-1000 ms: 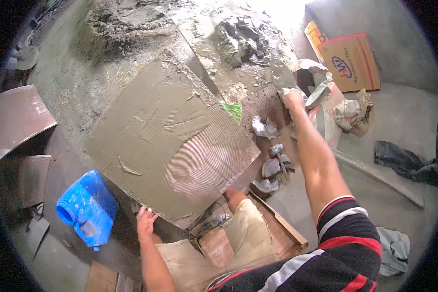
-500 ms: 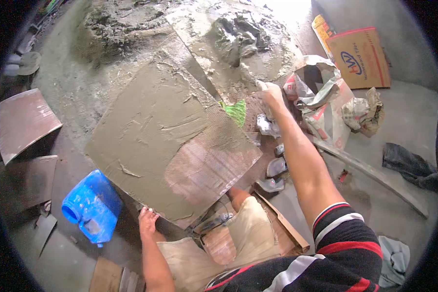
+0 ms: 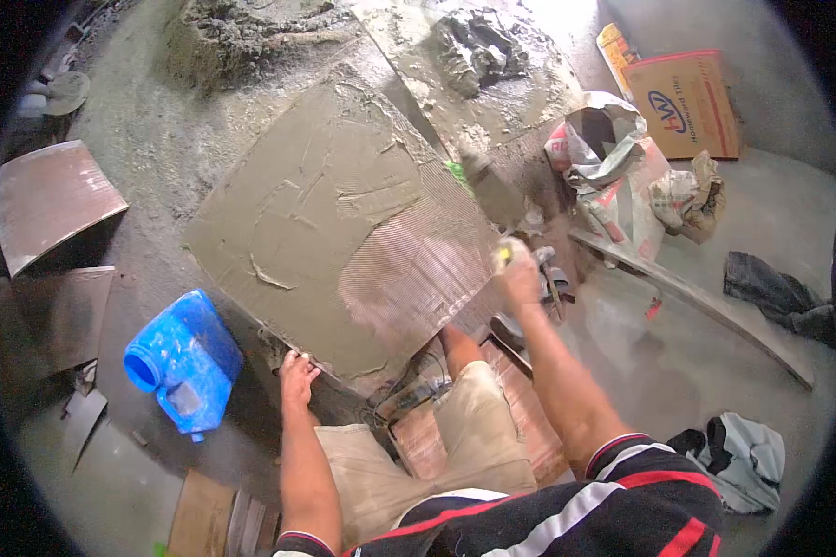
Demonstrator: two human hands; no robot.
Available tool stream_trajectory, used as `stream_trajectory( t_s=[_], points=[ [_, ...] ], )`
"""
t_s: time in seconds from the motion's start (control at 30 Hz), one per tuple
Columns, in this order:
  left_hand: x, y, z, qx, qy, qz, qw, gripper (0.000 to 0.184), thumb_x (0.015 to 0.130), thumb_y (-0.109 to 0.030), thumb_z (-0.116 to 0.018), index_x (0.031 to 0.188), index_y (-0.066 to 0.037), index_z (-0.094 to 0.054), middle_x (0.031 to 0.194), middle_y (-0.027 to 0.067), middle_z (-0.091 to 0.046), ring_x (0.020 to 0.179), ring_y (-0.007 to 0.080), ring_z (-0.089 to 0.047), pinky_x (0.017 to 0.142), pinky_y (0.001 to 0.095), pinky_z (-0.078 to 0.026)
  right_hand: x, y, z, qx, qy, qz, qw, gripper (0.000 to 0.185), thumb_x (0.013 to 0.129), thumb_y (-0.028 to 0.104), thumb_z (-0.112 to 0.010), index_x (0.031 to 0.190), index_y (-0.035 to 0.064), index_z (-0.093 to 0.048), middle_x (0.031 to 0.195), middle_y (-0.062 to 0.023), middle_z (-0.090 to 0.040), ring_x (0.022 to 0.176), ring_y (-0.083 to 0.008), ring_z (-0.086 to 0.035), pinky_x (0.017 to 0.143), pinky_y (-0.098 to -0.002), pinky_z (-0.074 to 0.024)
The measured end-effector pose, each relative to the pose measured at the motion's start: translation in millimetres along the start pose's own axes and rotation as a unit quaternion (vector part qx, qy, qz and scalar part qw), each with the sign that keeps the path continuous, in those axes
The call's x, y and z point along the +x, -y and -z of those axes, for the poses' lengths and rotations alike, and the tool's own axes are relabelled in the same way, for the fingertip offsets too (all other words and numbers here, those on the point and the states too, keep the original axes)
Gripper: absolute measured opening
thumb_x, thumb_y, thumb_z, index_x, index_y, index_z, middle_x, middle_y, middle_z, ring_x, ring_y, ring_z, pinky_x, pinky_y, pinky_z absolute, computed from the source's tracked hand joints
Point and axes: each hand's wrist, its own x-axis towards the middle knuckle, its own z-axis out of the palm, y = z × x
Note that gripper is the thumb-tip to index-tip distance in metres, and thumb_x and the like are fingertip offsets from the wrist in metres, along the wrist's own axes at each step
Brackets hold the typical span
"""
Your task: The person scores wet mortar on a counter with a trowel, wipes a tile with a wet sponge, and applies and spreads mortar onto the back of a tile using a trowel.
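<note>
A large square tile (image 3: 297,213) lies before me, mostly coated in grey mortar, with a ridged, thinly covered patch near its right corner. My left hand (image 3: 298,377) grips the tile's near edge, fingers curled over it. At the tile's right corner my right hand (image 3: 515,263) is closed around the yellowish handle of a trowel. The trowel's grey blade (image 3: 494,195), somewhat blurred, points away from me beside the tile's right edge. Beyond it, a heap of wet mortar (image 3: 478,56) rests on a mortar-smeared board.
A blue cut jug (image 3: 190,357) stands left of the tile. Two brown tile pieces (image 3: 56,204) are at the far left. To the right are an opened bag (image 3: 613,176), a cardboard box (image 3: 683,107), a long straight bar (image 3: 706,311) and dark cloth (image 3: 776,292).
My right hand has come back from the mortar heap toward me, to the tile's right corner, with the trowel. My left hand stays at the near edge. The view has shifted slightly.
</note>
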Motion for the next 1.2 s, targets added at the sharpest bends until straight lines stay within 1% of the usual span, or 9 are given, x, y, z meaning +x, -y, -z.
stream_trajectory(
  t_s=[0.3,0.47,0.53,0.6,0.63,0.67,0.73,1.0,1.2],
  points=[
    [5,0,5,0.025,0.018,-0.007,1.000,0.018,0.096,-0.011,-0.056,0.114,-0.012,-0.053,0.096,0.0010,-0.058,0.080,0.0166,-0.060,0.069,0.0339,-0.056,-39,-24,7,-0.039,0.090,-0.070,0.993,0.033,0.090,0.029,-0.066,0.112,0.0047,-0.068,0.111,-0.0175,-0.071,0.101,-0.0372,-0.067,0.086,-0.0441,-0.0549],
    [-2,2,1,0.023,0.004,-0.016,1.000,0.015,0.094,-0.012,-0.059,0.108,-0.013,-0.052,0.090,-0.0026,-0.053,0.075,0.0110,-0.053,0.066,0.0312,-0.053,-22,-29,2,0.248,0.290,-0.296,0.876,0.029,0.095,0.032,-0.064,0.107,0.0058,-0.071,0.100,-0.0182,-0.071,0.087,-0.0402,-0.067,0.074,-0.0466,-0.0531],
    [-3,-3,-5,0.027,0.011,-0.018,0.999,0.018,0.095,-0.012,-0.057,0.112,-0.013,-0.052,0.092,-0.0020,-0.053,0.076,0.0119,-0.054,0.067,0.0316,-0.053,-15,-43,-9,0.140,0.255,0.006,0.957,0.026,0.096,0.031,-0.063,0.102,0.0064,-0.071,0.089,-0.0181,-0.069,0.081,-0.0387,-0.066,0.068,-0.0468,-0.0522],
    [-7,-5,-8,0.015,-0.010,0.000,1.000,0.018,0.096,-0.010,-0.056,0.113,-0.012,-0.052,0.093,-0.0015,-0.054,0.077,0.0127,-0.055,0.068,0.0325,-0.053,-2,-46,-11,0.095,0.181,0.070,0.976,0.020,0.095,0.025,-0.064,0.104,0.0078,-0.069,0.083,-0.0174,-0.065,0.077,-0.0359,-0.066,0.065,-0.0465,-0.0531],
    [-4,-2,-4,0.017,-0.013,0.000,1.000,0.018,0.096,-0.010,-0.056,0.113,-0.012,-0.052,0.093,-0.0015,-0.054,0.077,0.0127,-0.055,0.068,0.0325,-0.053,17,-53,-11,-0.022,0.116,0.228,0.967,0.020,0.095,0.023,-0.063,0.106,0.0086,-0.068,0.083,-0.0177,-0.065,0.080,-0.0381,-0.066,0.067,-0.0487,-0.0536],
    [-1,1,0,0.015,-0.010,0.002,1.000,0.018,0.096,-0.010,-0.055,0.113,-0.012,-0.052,0.094,-0.0013,-0.055,0.078,0.0129,-0.056,0.068,0.0327,-0.053,38,-61,-13,-0.052,0.092,0.238,0.966,0.019,0.095,0.023,-0.062,0.107,0.0110,-0.069,0.084,-0.0180,-0.065,0.079,-0.0402,-0.066,0.069,-0.0498,-0.0532],
    [-1,-1,-3,0.011,-0.007,0.001,1.000,0.019,0.096,-0.009,-0.055,0.114,-0.012,-0.052,0.095,-0.0011,-0.056,0.079,0.0131,-0.057,0.068,0.0329,-0.053,90,-45,10,0.067,0.210,-0.079,0.972,0.029,0.096,0.034,-0.059,0.103,0.0089,-0.072,0.095,-0.0195,-0.070,0.086,-0.0422,-0.067,0.073,-0.0521,-0.0517],
    [-14,-10,-19,0.017,-0.029,-0.023,0.999,0.015,0.097,-0.009,-0.055,0.112,-0.010,-0.056,0.087,-0.0010,-0.056,0.074,0.0119,-0.056,0.070,0.0325,-0.053,291,-70,-69,-0.202,0.179,0.249,0.930,0.028,0.093,0.030,-0.056,0.098,0.0085,-0.072,0.091,-0.0187,-0.072,0.086,-0.0366,-0.070,0.077,-0.0462,-0.0553],
    [-13,-5,-27,-0.011,-0.048,-0.022,0.999,0.018,0.096,-0.009,-0.056,0.114,-0.011,-0.056,0.090,-0.0016,-0.055,0.075,0.0111,-0.053,0.070,0.0331,-0.052,302,-73,-107,-0.080,0.047,0.150,0.984,0.037,0.095,0.042,-0.060,0.098,0.0067,-0.071,0.093,-0.0191,-0.070,0.090,-0.0387,-0.068,0.081,-0.0461,-0.0547]
  ],
)
